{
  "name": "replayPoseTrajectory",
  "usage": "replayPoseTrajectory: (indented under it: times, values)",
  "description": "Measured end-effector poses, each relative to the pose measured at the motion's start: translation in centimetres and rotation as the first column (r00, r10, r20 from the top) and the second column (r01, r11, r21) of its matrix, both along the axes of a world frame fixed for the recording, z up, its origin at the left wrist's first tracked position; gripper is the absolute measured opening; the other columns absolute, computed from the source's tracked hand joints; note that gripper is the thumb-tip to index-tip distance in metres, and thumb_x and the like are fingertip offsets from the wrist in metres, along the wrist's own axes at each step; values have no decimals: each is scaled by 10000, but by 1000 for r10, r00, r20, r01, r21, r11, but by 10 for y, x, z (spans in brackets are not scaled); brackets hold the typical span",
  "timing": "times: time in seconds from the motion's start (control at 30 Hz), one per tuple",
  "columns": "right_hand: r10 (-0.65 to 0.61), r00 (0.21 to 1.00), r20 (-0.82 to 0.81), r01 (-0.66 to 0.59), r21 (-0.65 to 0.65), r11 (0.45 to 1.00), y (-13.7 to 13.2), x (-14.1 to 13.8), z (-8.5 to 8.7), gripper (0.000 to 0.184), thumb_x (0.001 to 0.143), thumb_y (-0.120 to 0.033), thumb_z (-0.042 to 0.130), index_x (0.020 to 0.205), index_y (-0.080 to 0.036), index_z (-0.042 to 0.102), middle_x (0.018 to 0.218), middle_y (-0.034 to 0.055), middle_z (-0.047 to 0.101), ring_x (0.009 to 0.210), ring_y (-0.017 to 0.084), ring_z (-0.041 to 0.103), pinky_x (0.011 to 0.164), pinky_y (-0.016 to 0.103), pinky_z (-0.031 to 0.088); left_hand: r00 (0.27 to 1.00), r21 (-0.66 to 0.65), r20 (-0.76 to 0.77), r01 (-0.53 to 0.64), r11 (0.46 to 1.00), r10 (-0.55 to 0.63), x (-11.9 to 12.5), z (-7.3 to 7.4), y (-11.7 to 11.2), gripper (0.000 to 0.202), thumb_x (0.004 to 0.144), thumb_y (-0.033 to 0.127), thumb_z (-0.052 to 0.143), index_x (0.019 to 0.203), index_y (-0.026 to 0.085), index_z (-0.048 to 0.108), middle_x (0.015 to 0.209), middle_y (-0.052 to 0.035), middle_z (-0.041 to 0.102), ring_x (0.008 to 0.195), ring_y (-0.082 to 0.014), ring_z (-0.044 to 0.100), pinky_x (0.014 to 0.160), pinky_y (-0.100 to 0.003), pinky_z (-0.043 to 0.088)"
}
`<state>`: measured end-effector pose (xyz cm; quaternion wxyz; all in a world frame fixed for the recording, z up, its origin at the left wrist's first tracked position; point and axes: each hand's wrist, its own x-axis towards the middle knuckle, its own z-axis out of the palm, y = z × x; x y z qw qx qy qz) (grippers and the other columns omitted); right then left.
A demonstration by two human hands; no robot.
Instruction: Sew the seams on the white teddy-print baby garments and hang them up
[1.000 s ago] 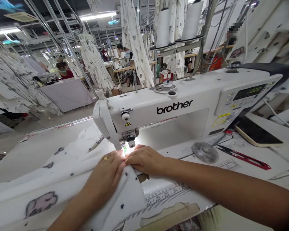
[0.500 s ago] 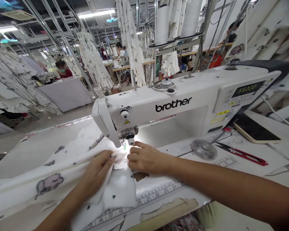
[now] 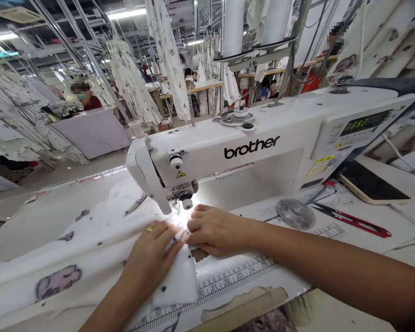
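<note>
Below, white fabric (image 3: 90, 251) on the table (image 3: 38, 221), hanging garments (image 3: 131, 87) beyond.

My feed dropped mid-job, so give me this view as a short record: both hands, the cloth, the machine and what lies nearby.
Left hand: laid on the white printed cloth, a ring on one finger
Right hand: curled near the cloth's right edge, beside the lit needle area; grip unclear
Cloth: reaches the needle area, spreads left
Sewing machine: white, marked "brother"
To the right: clear disc, red and black snips, phone
Nearer the camera: printed ruler scale
</note>
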<state>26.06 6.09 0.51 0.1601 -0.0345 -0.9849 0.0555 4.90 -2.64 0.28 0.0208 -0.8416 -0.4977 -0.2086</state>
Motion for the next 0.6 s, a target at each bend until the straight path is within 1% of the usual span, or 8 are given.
replayPoseTrajectory:
  times: [0.1, 0.17, 0.33, 0.4, 0.43, 0.5, 0.57, 0.6]
  values:
    - [5, 1000, 16, -5, 23, 1000, -1, 0, 3, 127, 934, -216, 544, 855, -194, 640, 792, -2, 613, 736, 152, 485, 874, 307, 353, 994, 133, -94, 72, 988, -60, 3, -1, -3, 150, 934, 114, 510, 1037, 171, 603, 972, -61, 657, 914, -213, 584, 851, -380, 489]
    - [6, 999, 35, -8, 47, 999, -1, 0, 5, 137, 920, -198, 544, 808, -193, 623, 783, -4, 613, 727, 150, 482, 858, 307, 358, 985, 178, -147, 120, 977, -95, 5, -2, -4, 190, 921, 68, 494, 1050, 151, 607, 982, -71, 665, 931, -220, 589, 880, -396, 494]
    - [6, 998, 58, -11, 81, 997, -1, 1, 7, 155, 917, -215, 551, 777, -190, 613, 771, -5, 617, 721, 149, 487, 857, 315, 365, 980, 174, -158, 152, 973, -125, 6, -3, -5, 253, 913, 41, 449, 1054, 157, 624, 977, -73, 672, 905, -204, 615, 823, -352, 551]
    - [-21, 999, 33, 18, 79, 997, -1, 2, 7, 192, 941, -233, 526, 779, -188, 621, 787, -1, 625, 740, 154, 502, 868, 322, 368, 979, 157, -160, 153, 976, -128, 6, -3, -5, 280, 906, 35, 433, 1062, 158, 630, 990, -78, 673, 916, -206, 622, 817, -347, 568]
    - [-48, 999, 8, 48, 74, 996, -1, 2, 6, 204, 958, -237, 505, 806, -185, 631, 825, 6, 638, 762, 157, 512, 869, 324, 371, 978, 150, -168, 151, 977, -125, 6, -3, -6, 286, 903, 34, 429, 1063, 154, 633, 996, -83, 674, 926, -212, 624, 822, -355, 574]
    - [-107, 993, -49, 110, 53, 993, -2, 2, 5, 184, 985, -250, 484, 950, -172, 647, 988, 30, 663, 860, 167, 537, 879, 329, 379, 977, 146, -183, 140, 979, -112, 5, -3, -7, 294, 897, 37, 426, 1068, 147, 639, 1006, -94, 673, 938, -228, 626, 823, -377, 583]
    - [-140, 988, -68, 142, 22, 990, -3, 1, 3, 205, 984, -267, 512, 1128, -159, 611, 1158, 55, 643, 981, 180, 541, 902, 335, 384, 976, 133, -186, 135, 982, -109, 4, -4, -9, 307, 894, 47, 429, 1097, 144, 638, 1020, -106, 670, 956, -242, 625, 825, -389, 588]
    - [-147, 987, -58, 148, 8, 989, -3, 0, 3, 239, 977, -277, 534, 1176, -158, 590, 1190, 61, 635, 1023, 186, 537, 916, 340, 383, 977, 122, -183, 136, 983, -112, 4, -4, -10, 319, 891, 49, 433, 1119, 144, 635, 1028, -110, 668, 968, -245, 624, 832, -389, 588]
